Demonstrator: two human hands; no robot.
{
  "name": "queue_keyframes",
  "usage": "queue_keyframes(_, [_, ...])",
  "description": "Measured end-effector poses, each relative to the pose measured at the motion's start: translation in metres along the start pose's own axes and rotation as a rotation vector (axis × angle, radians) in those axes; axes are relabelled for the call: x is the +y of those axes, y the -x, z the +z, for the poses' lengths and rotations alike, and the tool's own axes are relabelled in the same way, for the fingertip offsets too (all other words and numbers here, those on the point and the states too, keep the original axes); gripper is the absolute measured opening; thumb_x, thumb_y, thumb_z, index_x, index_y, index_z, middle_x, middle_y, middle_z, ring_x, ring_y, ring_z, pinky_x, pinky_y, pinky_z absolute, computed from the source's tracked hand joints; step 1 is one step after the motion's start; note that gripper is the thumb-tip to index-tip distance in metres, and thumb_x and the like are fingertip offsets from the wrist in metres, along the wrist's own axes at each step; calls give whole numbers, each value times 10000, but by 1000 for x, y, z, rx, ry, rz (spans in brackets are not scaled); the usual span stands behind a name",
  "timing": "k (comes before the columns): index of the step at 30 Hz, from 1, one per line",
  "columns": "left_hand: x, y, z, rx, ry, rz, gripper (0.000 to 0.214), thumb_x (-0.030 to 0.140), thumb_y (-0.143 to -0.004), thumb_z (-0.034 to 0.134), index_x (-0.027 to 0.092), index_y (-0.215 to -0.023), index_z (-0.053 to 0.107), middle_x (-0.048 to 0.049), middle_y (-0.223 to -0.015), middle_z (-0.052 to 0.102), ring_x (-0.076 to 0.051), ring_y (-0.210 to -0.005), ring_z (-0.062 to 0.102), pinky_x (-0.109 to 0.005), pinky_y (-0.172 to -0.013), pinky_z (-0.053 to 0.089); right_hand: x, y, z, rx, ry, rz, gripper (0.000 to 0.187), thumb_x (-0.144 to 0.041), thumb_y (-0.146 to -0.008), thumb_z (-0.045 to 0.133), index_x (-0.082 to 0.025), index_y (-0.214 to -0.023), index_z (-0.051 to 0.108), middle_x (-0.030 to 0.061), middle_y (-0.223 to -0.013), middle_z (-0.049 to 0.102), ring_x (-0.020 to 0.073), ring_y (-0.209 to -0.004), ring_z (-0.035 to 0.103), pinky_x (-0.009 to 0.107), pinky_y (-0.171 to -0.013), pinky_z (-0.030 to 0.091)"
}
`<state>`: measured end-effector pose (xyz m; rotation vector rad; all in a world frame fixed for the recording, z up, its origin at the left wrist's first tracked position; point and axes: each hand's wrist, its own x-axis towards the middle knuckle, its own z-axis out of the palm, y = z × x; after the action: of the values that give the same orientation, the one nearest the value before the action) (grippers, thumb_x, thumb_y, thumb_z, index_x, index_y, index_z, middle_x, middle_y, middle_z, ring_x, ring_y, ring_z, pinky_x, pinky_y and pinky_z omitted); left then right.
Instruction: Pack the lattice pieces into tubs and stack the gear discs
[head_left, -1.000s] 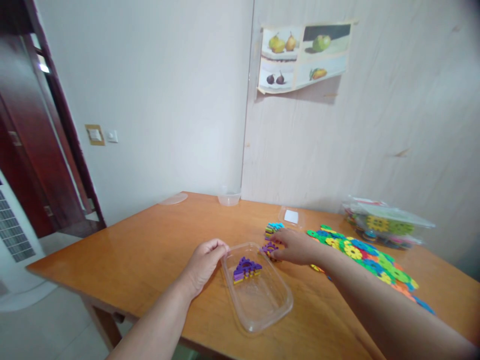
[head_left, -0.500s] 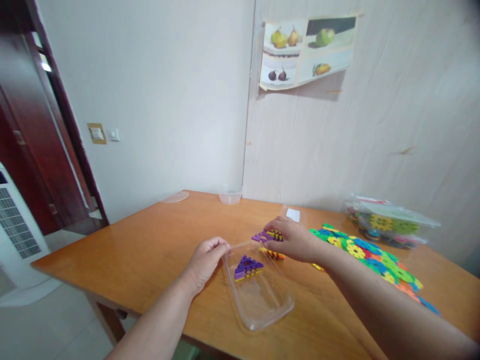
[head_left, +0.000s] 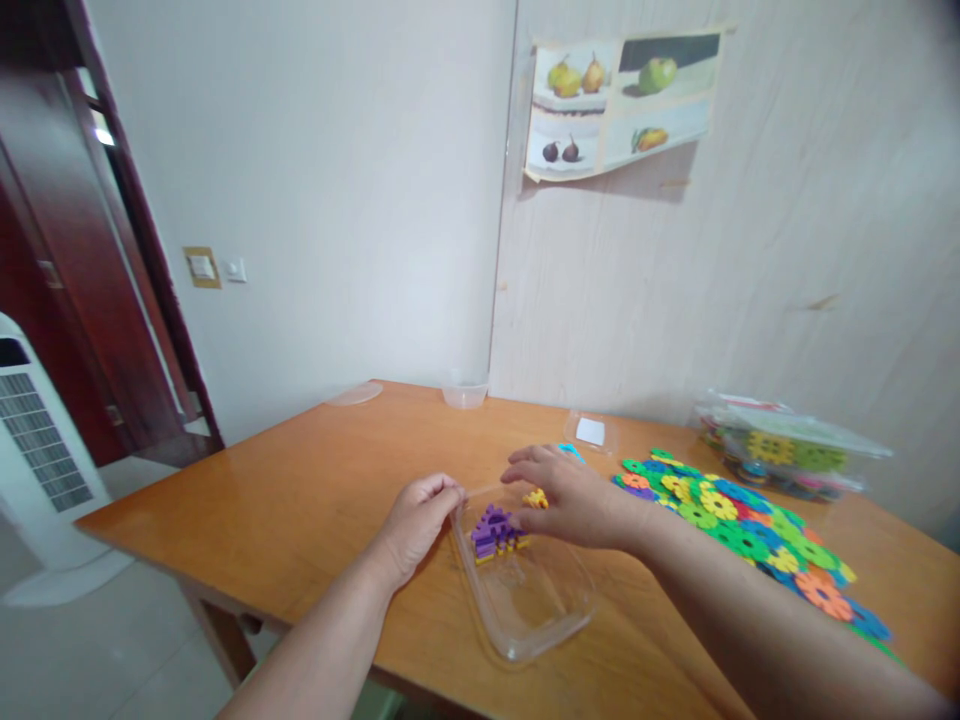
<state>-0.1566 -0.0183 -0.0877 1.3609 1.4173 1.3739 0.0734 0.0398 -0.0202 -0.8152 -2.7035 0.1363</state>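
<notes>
While inside tub [head_left: 538, 608] — pieces [head_left: 492, 536] between hands [head_left: 417, 525] [head_left: 581, 502]

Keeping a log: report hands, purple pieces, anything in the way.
Left hand pinching clear plastic container's rim. Right hand open above it. Purple-and-yellow triangular stack inside. Right thumb partly obscures it.

Pale walls [head_left: 337, 200] behind a wooden table [head_left: 300, 490], dark-red door [head_left: 67, 300] at left

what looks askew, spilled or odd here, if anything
The fruit poster hangs crooked on the wall: its lower edge slopes up to the right and bows away, casting a shadow. The flower-shaped pieces lie in a loose heap on the table, perhaps deliberately. Nothing looks odd about the purple pieces in the clear container.
</notes>
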Motion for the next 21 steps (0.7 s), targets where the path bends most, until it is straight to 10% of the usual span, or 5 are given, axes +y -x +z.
queue_keyframes(6, [6,3,2,22,4,0,216,378,-744,620,173,-676,627,26,-650,590,-146,-655,507,-247,-636,367,22,6,-9,40,6,135,314,-370,-860,618,-208,-1118,693,89,-1074,668,226,-1026,598,343,-923,430])
queue_keyframes(21, [2,1,0,3,-13,-4,230,387,-774,610,171,-698,629,10,-684,612,-158,-697,528,-252,-666,385,-26,-2,4,-47,91,-122,215,-318,-819,664,-270,-1019,727,63,-995,617,222,-976,527,329,-862,372])
